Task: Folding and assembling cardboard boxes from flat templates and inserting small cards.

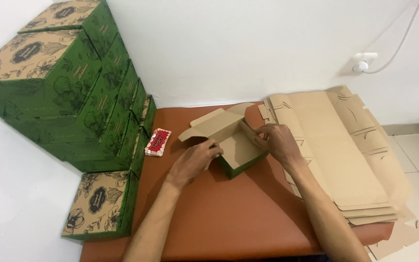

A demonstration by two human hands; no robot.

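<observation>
Two hands (195,160) (277,140), fingers clamped on opposite walls of half-folded green box (236,145) between them

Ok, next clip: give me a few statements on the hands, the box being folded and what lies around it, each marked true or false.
1. Both hands are on the half-folded box. True: the left hand and the right hand each press on it.
2. The half-folded box is green outside and plain brown inside. True.
3. The flat cardboard blanks lie to the left of the hands. False: they are stacked on the right side of the brown surface.
4. The finished green boxes stand against the wall on the left. True.
5. The small red packet lies inside the half-folded box. False: it lies on the brown surface, between the green stack and the box.
</observation>
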